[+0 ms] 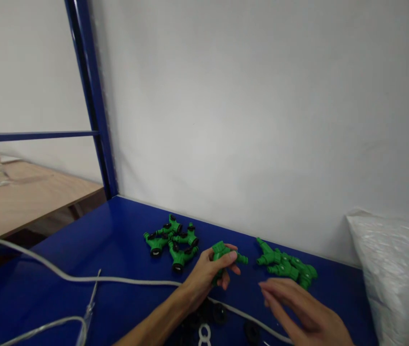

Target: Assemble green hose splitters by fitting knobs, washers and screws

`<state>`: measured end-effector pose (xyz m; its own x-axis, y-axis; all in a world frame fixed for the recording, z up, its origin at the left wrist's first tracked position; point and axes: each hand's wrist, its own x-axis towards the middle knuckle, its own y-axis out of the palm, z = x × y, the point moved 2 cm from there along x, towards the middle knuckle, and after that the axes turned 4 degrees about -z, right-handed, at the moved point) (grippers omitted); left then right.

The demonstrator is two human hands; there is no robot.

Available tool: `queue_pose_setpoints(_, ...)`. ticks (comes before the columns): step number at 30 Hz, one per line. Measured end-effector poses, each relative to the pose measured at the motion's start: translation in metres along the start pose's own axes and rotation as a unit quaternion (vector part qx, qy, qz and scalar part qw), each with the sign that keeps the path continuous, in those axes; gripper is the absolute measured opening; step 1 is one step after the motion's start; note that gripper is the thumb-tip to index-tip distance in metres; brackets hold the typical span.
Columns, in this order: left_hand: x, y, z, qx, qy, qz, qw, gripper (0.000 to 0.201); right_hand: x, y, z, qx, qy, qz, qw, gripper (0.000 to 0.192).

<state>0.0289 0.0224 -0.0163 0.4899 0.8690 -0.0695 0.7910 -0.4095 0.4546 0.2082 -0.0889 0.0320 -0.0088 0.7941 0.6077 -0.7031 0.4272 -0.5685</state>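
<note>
My left hand [209,274] is closed around a green Y-shaped hose splitter [220,251], thumb on top, one branch sticking out to the right. To the right and nearer, my right hand [300,307] has its thumb and fingers pinched together; anything between the tips is too small to make out. Beyond the right hand lies a pile of plain green splitters [285,265]. Left of my left hand sit several green splitters with black fittings [182,257]. Black rings [219,313] and white rings [204,331] lie below my left wrist, partly hidden.
A white cable [125,279] runs across the blue tabletop [117,235], passing under my left forearm. A screwdriver [92,303] with a clear handle lies at left. A clear plastic bag [395,274] stands at right, against the white wall [243,120]. A blue post [94,96] rises at back left.
</note>
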Motion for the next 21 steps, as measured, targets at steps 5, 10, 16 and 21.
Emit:
queue_pose_setpoints(5, 0.003, -0.001, 0.005, -0.017, -0.018, 0.020, 1.000, 0.052, 0.030, 0.035, 0.006, 0.103, 0.060, -0.098, 0.988, 0.017)
queue_pose_setpoints(10, 0.004, 0.000, 0.006, -0.016, -0.025, 0.034, 0.999, 0.049, 0.028, 0.050, -0.004, 0.050, 0.033, -0.110, 0.992, 0.014)
queue_pose_setpoints(16, 0.001, 0.001, 0.005, 0.019, -0.010, 0.034, 0.999, 0.047, 0.028, 0.051, 0.008, -0.054, -0.087, -0.138, 0.985, 0.021)
queue_pose_setpoints(21, 0.000, 0.001, 0.005, 0.031, 0.006, 0.009, 0.999, 0.042, 0.018, 0.054, 0.012, -0.167, -0.233, -0.115, 0.951, 0.034)
